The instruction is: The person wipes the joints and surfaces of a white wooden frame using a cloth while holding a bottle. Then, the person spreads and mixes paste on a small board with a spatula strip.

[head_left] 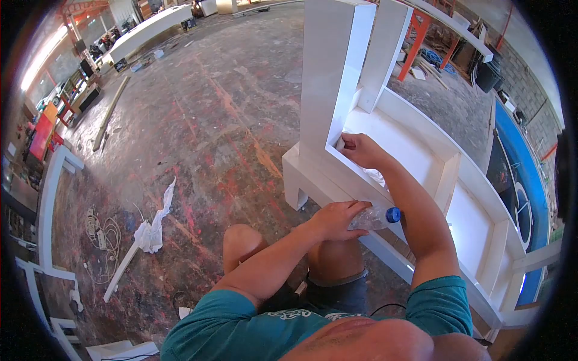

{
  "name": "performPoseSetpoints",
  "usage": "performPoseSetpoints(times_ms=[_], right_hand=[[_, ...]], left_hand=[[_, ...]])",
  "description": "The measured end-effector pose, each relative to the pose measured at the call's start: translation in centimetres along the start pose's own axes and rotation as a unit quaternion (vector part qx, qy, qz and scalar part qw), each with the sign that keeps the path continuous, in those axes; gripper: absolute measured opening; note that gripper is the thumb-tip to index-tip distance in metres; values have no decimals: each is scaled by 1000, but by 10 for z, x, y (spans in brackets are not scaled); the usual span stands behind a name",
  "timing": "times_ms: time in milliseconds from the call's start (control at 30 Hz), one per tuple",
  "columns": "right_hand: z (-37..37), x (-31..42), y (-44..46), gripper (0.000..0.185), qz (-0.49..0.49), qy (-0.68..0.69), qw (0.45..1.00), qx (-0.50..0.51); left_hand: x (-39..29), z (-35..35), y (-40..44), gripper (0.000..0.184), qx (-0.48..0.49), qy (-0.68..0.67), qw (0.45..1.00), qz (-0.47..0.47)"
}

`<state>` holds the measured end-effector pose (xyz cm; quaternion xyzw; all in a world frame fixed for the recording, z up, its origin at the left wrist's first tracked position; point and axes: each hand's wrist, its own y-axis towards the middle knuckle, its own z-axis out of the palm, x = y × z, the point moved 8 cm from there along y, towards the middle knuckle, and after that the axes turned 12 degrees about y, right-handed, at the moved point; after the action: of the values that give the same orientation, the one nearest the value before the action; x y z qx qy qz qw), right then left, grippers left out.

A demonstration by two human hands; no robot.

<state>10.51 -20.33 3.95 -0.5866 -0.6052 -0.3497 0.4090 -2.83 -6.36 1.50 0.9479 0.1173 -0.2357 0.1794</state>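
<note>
My left hand [338,221] is wrapped round a clear plastic bottle [374,218] with a blue cap, held tilted on its side beside the white frame. My right hand [363,151] reaches into the inner corner of the white wooden furniture piece [328,78], at the foot of its upright post. Its fingers are pinched together against the corner; something small and whitish shows at the fingertips, too unclear to name. Under my right wrist lies a crumpled whitish bit [376,175], partly hidden by the arm. The piece has curved sides and several shallow compartments.
A white rag [153,231] hangs over a strip of wood on the stained concrete floor [198,120], beside a coiled cable [105,234]. White frames stand at the left. A blue curved panel [533,210] and orange trestle legs [415,45] are at the right.
</note>
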Motion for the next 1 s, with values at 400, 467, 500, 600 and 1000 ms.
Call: performPoseSetpoints(times_ms=[400, 467, 500, 600, 1000], right_hand=[[0, -1, 1, 36, -2, -3, 1000, 4], [1, -1, 1, 36, -6, 13, 1000, 9], [1, -2, 1, 37, -9, 13, 1000, 8], [0, -1, 0, 37, -9, 5, 1000, 5], [-8, 6, -1, 37, -24, -23, 999, -40]], left_hand=[[-2, -4, 1, 75, 3, -8, 1000, -2], [-2, -3, 0, 75, -8, -3, 1000, 2], [-2, -3, 0, 73, -11, -2, 1000, 2], [-2, -3, 0, 72, -13, 0, 1000, -1], [-4, -6, -1, 75, -20, 15, 1000, 6]])
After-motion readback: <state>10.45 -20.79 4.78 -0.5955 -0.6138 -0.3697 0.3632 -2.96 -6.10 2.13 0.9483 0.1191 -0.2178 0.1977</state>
